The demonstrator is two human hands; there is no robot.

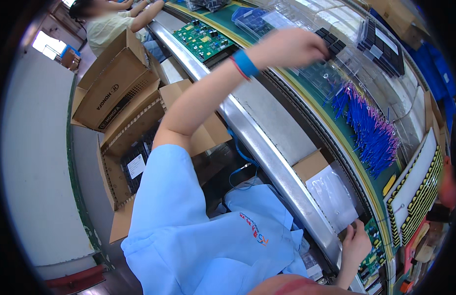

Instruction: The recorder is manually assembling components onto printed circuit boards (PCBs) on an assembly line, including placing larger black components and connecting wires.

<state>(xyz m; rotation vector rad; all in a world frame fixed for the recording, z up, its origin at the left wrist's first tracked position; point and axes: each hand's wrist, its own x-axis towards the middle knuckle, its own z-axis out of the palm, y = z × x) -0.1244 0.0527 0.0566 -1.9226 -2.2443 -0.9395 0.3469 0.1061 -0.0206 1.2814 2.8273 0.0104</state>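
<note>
My left hand (296,48), a blue band on its wrist, reaches across the line to several black rectangular blocks (331,42). Its fingers are pinched together against the blocks, and motion blurs it, so what lies between the fingertips is unclear. Beneath the blocks are clear plastic trays (319,81). My right hand (356,246) is low on the right, over the left edge of a green circuit board (373,258). Its thumb and fingers are slightly bent and apart, with nothing seen in them. A translucent plastic sheet (333,194) lies just beyond its fingertips.
Blue wires with pink ends (368,130) are heaped beyond the metal rail (257,135). A white board with yellow-black parts (414,191) stands at right. Another circuit board (202,40) lies farther up the line. An open carton (107,164) is at left. A co-worker (110,29) sits at top left.
</note>
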